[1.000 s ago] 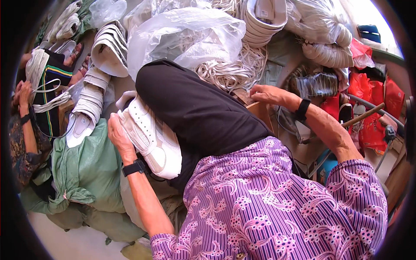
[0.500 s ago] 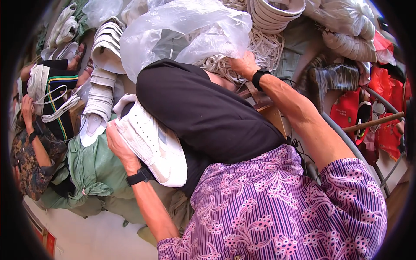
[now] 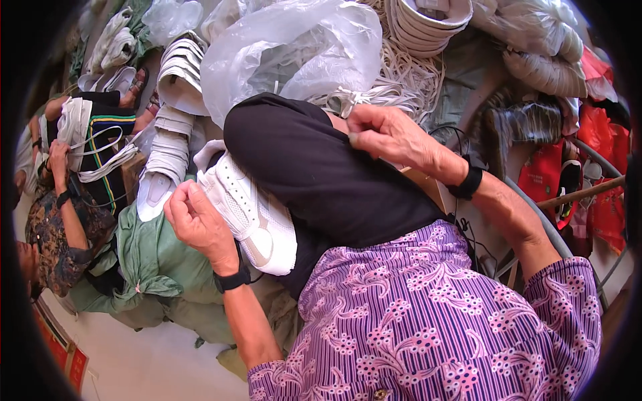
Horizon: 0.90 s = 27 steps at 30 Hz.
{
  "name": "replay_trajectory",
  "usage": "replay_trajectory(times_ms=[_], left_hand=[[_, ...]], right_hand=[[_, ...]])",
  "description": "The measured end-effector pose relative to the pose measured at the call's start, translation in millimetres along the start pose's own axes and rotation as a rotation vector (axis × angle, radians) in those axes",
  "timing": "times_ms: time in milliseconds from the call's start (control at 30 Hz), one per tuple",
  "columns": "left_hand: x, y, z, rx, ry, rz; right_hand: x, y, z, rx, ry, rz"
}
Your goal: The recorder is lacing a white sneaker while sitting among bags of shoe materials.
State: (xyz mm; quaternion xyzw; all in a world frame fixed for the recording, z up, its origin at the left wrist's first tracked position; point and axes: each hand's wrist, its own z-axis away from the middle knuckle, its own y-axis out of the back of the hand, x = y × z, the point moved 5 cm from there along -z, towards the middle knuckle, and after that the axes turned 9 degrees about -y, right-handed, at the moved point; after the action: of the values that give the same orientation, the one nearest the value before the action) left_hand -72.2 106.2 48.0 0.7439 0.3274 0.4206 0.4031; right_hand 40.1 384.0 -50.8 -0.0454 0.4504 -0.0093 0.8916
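A white sneaker (image 3: 251, 214) lies on my lap, against my black-trousered leg, its row of eyelets showing without a lace. My left hand (image 3: 200, 217) is beside the shoe, fingers curled and thumb pressed to them; what they pinch, if anything, is hidden. Over my knee my right hand (image 3: 388, 137) is closed, with bright white shoelaces (image 3: 348, 99) bunched at its fingers and running back to the pile. That tangled lace pile (image 3: 408, 83) lies beyond my knee, next to a clear plastic bag (image 3: 231, 60).
Stacked white shoe parts (image 3: 164, 127) stand at the left by a green cloth sack (image 3: 154, 247). Farther left, a person (image 3: 63, 214) handles white laces. More stacked white pieces (image 3: 428, 30) are at the back. Red bags (image 3: 602, 140) and a metal rail (image 3: 535, 214) are at the right.
My right hand has drawn back from the lace pile toward my knee, with laces bunched at its fingers. My left hand has come off the shoe, its fingers curled.
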Motion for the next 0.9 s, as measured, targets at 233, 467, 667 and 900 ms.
replay_trajectory(times_ms=[233, 467, 667, 900], left_hand=[[113.8, -15.5, 38.9, -1.003, 0.718, 1.109], [81.6, -14.1, 47.8, -0.612, 0.721, 1.768], [59.0, 5.6, 52.0, -0.457, 0.612, 1.718], [58.7, 3.6, 50.6, -0.442, 0.625, 1.644]], right_hand=[[-97.3, -90.7, 81.3, -0.281, 0.755, -0.041], [-82.3, -108.6, 94.9, -0.432, 0.555, 0.303], [-33.8, -28.2, 41.0, 0.350, 0.265, 0.373], [-4.6, -27.0, 11.4, 0.489, 0.388, 0.591]])
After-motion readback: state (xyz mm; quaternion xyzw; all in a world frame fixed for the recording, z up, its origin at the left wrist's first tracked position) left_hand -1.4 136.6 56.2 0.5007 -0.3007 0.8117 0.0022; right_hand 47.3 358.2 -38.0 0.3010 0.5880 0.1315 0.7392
